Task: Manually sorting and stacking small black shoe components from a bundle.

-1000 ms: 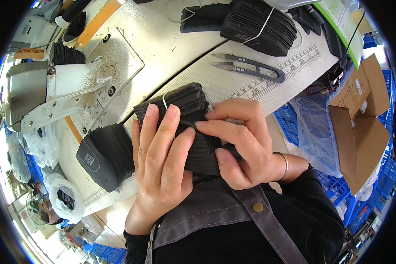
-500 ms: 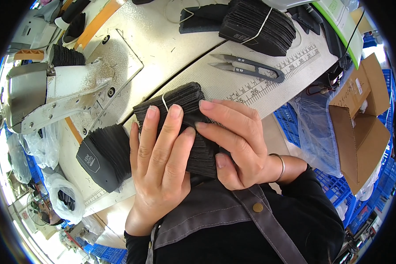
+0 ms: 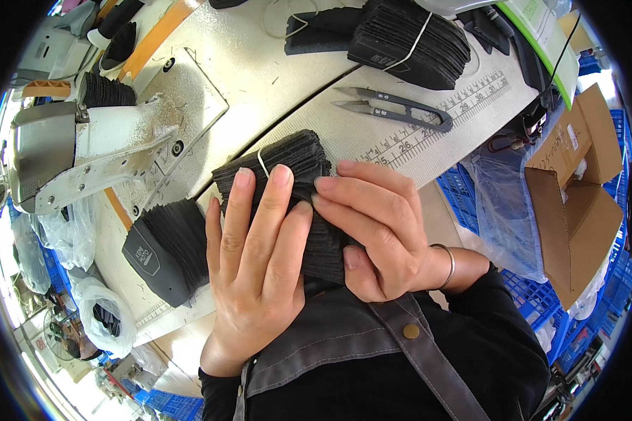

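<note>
A thick stack of black fabric pieces (image 3: 298, 152), bound with a white elastic band, lies at the near edge of the table against my apron. My left hand (image 3: 260, 270) lies over its left part, fingers long and slightly spread; the thumb is mostly hidden. With bent fingertips, my right hand (image 3: 386, 231) grips the stack's right side, its thumb lower down on the layers. Left of my left hand rests another stack of black pieces (image 3: 165, 252) with a pale print. Thread snips (image 3: 393, 109) lie beyond my right hand.
Another banded black stack (image 3: 411, 42) sits at the far side. A sewing machine (image 3: 84, 154) stands at the left. A printed ruler (image 3: 439, 123) runs along the table's right side. An open cardboard box (image 3: 576, 210) and blue crates (image 3: 534, 298) are on the right.
My right fingers have shifted slightly on the stack, the forefinger moving a little to the right. The left hand stays almost still.
</note>
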Motion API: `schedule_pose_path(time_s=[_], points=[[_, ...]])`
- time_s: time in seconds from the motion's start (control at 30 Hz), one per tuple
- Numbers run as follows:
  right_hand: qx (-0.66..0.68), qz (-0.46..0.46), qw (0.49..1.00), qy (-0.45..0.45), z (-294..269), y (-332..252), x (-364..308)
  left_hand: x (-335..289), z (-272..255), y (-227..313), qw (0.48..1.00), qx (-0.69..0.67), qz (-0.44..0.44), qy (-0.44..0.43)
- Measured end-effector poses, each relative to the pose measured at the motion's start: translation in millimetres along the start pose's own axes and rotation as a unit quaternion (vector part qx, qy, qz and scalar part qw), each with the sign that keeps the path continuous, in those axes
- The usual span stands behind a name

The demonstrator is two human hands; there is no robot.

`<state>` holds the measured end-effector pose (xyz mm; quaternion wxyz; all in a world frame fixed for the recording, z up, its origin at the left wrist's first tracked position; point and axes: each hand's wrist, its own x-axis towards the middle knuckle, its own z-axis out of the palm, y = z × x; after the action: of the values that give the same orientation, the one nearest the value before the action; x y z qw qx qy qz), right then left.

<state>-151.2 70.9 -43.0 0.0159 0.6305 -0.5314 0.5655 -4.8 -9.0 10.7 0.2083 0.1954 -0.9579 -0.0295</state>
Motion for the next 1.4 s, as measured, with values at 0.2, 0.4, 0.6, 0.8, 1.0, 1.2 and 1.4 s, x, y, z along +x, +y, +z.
schedule_pose_path(time_s=[0.2,0.4,0.6,0.8,1.0,1.2,1.4], points=[[0.027,-0.002,1.0,-0.001,0.0,1.1,2.0,-1.5,1.8,-0.3,1.0,-0.006,0.002,0.009],[0.022,-0.027,0.999,0.012,4.1,5.4,1.5,-2.2,1.6,-0.8,1.0,-0.006,0.002,0.005],[0.058,-0.026,0.998,0.017,6.3,6.8,0.1,-1.5,1.4,-0.1,1.0,-0.002,0.003,0.005],[0.06,-0.012,0.998,0.015,3.7,3.5,0.9,-1.3,1.0,-0.3,1.0,-0.006,0.002,0.003],[0.064,-0.008,0.998,0.009,2.2,2.3,2.3,-1.4,0.4,0.6,1.0,-0.011,-0.003,0.0],[0.062,-0.016,0.998,0.009,2.1,3.4,2.6,-1.4,2.2,-0.4,1.0,-0.012,0.001,0.01],[0.064,-0.022,0.998,0.012,2.8,5.0,3.1,-1.3,1.8,-0.8,1.0,-0.015,0.0,0.007]])
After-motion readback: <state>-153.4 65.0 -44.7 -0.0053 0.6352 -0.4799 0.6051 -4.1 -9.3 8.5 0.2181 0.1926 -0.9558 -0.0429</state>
